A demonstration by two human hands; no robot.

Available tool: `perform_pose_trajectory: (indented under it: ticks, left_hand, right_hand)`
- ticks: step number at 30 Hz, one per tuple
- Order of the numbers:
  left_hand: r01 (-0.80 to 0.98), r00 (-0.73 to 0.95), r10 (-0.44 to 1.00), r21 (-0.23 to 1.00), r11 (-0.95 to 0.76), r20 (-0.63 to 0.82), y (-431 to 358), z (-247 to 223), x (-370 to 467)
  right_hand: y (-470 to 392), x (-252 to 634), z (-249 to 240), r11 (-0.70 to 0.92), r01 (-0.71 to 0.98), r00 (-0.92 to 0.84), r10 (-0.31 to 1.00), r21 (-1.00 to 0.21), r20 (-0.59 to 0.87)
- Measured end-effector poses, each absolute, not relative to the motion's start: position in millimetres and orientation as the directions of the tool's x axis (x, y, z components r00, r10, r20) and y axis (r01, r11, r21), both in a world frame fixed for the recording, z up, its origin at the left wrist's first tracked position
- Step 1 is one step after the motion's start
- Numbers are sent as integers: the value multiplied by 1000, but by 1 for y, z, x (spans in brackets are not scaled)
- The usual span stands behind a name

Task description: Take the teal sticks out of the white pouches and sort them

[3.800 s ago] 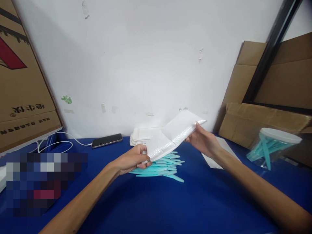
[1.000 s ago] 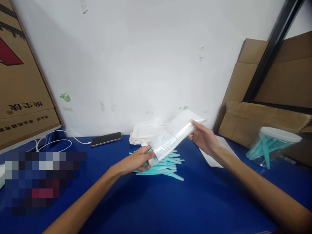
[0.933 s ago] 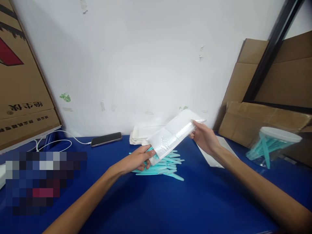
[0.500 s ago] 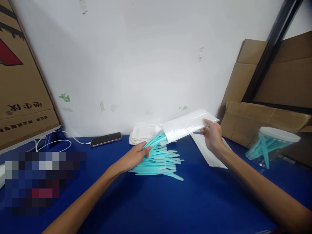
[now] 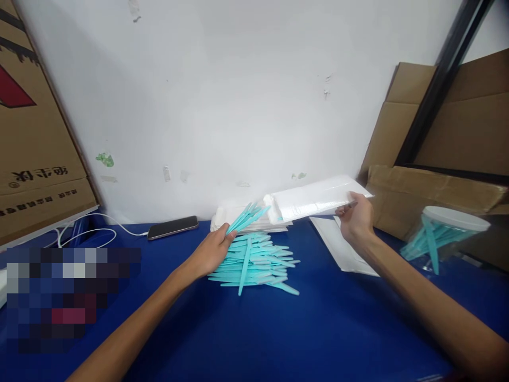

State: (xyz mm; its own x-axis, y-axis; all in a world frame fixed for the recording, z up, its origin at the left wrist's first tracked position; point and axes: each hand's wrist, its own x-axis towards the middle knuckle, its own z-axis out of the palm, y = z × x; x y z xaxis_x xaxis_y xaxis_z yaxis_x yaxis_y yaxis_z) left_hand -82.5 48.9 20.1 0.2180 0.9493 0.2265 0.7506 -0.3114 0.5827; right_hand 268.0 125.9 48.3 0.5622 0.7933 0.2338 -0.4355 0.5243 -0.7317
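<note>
My left hand point(image 5: 214, 249) is closed round a fanned bunch of slim teal eyebrow razors point(image 5: 248, 216), their ends pointing up and right. Just right of that bunch, my right hand point(image 5: 356, 216) pinches the far end of a white padded envelope point(image 5: 318, 199). The envelope is tilted, its mouth towards the bunch, and a bit of teal shows at the mouth. Beneath lies a pile of the same razors point(image 5: 260, 260) on the blue table, with one razor point(image 5: 245, 268) lying crosswise on top. How many I hold is unclear.
White envelopes point(image 5: 226, 216) are stacked by the wall, and another flat white envelope point(image 5: 338, 249) lies under my right forearm. A clear tub point(image 5: 455, 218) of teal razors stands right, before cardboard point(image 5: 433, 188). A phone point(image 5: 173, 227) with a white cable lies left.
The razor bunch has come apart from the envelope's mouth. My right hand and the envelope have moved right. One razor now lies crosswise on the pile.
</note>
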Motion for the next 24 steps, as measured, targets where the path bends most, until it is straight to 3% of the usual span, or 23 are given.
perform_pose_trajectory:
  ticks: [24]
  left_hand:
    - [818, 298, 917, 425, -389, 266, 44, 18, -81]
  right_hand:
    - [122, 268, 55, 568, -398, 669, 717, -721, 195]
